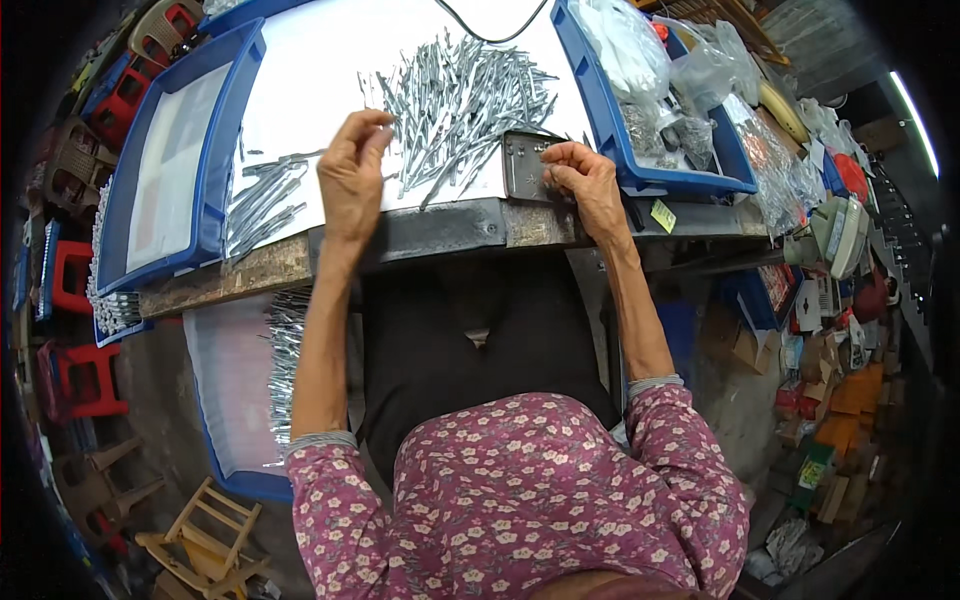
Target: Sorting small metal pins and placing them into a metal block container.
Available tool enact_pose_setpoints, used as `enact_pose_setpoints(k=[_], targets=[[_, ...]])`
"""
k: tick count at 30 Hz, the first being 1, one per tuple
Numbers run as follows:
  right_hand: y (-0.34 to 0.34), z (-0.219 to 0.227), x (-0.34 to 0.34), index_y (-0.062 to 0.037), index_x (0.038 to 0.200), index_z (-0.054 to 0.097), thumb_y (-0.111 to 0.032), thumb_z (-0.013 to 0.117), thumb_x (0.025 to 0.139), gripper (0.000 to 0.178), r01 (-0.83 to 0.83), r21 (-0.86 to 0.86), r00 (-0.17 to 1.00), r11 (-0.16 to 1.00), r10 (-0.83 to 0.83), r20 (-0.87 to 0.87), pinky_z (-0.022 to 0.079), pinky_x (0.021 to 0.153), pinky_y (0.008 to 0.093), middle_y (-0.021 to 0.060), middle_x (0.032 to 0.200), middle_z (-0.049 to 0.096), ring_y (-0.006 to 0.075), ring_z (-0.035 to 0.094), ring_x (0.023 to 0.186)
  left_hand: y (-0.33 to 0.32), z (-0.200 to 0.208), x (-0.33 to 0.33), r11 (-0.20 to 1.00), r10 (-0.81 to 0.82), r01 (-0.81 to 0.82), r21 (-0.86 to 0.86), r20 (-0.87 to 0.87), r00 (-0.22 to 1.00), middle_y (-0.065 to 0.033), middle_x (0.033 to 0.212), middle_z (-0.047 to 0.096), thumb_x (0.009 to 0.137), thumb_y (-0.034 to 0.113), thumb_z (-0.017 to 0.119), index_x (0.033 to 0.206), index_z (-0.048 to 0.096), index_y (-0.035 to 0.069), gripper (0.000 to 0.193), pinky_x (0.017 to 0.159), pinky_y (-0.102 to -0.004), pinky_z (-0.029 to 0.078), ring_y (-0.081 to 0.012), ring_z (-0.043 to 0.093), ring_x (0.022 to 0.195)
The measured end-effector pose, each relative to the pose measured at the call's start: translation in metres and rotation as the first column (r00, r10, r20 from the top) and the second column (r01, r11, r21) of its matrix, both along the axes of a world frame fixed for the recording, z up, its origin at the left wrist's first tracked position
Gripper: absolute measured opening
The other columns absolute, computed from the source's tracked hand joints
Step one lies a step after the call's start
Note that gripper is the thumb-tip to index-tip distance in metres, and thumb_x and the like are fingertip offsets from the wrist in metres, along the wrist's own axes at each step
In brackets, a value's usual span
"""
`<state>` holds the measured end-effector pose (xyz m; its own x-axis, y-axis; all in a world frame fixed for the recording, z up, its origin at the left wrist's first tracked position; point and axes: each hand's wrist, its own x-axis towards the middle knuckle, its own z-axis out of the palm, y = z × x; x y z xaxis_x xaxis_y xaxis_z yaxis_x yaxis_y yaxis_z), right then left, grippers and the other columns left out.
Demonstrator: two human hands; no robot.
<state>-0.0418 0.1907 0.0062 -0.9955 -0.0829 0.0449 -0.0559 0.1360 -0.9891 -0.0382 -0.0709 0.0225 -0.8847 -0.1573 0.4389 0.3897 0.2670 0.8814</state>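
Note:
A large heap of thin grey metal strips (465,105) lies on the white tabletop covering in front of me. My left hand (352,180) is over the heap's left edge, its fingers curled in toward the thumb; whatever they may hold is too small to make out. My right hand (588,185) is pinched at the right side of a small, shallow metal tray (523,180) at the table's front edge. A few tiny parts show on that tray. What sits between the right fingertips is hidden. To the left of my left hand, more strips (265,200) lie in a flatter bundle.
A long blue tray (225,140) lined with white stands at the left. On the right, a blue bin (680,180) holds plastic bags and small parts. Below the table, another blue tray (240,480) contains metal strips. A yellow tag (662,215) is at the table edge.

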Motion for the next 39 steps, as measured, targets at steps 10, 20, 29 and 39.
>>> enact_pose_setpoints(k=[10,20,29,39], targets=[[-0.016,-0.004,0.003,0.0020,0.089,0.057,0.002,0.054,0.075,0.014,0.064,-0.014,0.990,0.998,-0.065,-0.127,0.040,0.056,0.0167,0.0026,0.073,0.059,0.0058,0.053,0.064,0.047,-0.016,0.041,0.743,-0.431,0.207,0.636,0.218,0.876,-0.0050,0.074,0.055,0.080,0.000,0.053,0.097,0.054,-0.006,0.018,0.047,-0.0161,0.037,-0.0050,0.048,0.056],[-0.040,0.007,0.022,0.0020,0.086,0.054,0.005,0.054,0.074,0.012,0.079,0.066,0.965,0.995,-0.060,-0.254,0.045,0.063,0.0190,0.0032,0.076,0.058,0.0080,0.057,0.069,0.069,-0.025,0.045,0.540,-0.580,0.187,0.820,0.201,0.790,-0.0091,0.072,0.057,0.084,0.004,0.054,0.096,0.050,-0.007,0.017,0.046,-0.0200,0.047,-0.0107,0.055,0.055],[-0.063,0.015,0.038,0.0009,0.089,0.055,0.004,0.056,0.075,0.014,-0.008,-0.017,0.977,1.000,0.004,-0.214,0.045,0.065,0.0182,0.0025,0.079,0.058,0.0067,0.057,0.071,0.068,-0.025,0.055,0.578,-0.517,0.123,0.807,0.245,0.820,-0.0065,0.071,0.056,0.082,0.003,0.056,0.096,0.051,-0.005,0.017,0.042,-0.0162,0.040,-0.0067,0.051,0.051],[-0.069,0.011,0.040,-0.0001,0.087,0.055,0.004,0.056,0.074,0.014,-0.013,0.046,0.968,0.999,0.024,-0.250,0.043,0.062,0.0166,0.0005,0.076,0.057,0.0044,0.053,0.068,0.071,-0.023,0.059,0.647,-0.447,0.142,0.749,0.221,0.867,-0.0028,0.067,0.052,0.081,0.001,0.055,0.089,0.053,-0.004,0.010,0.042,-0.0155,0.032,-0.0042,0.045,0.051]])
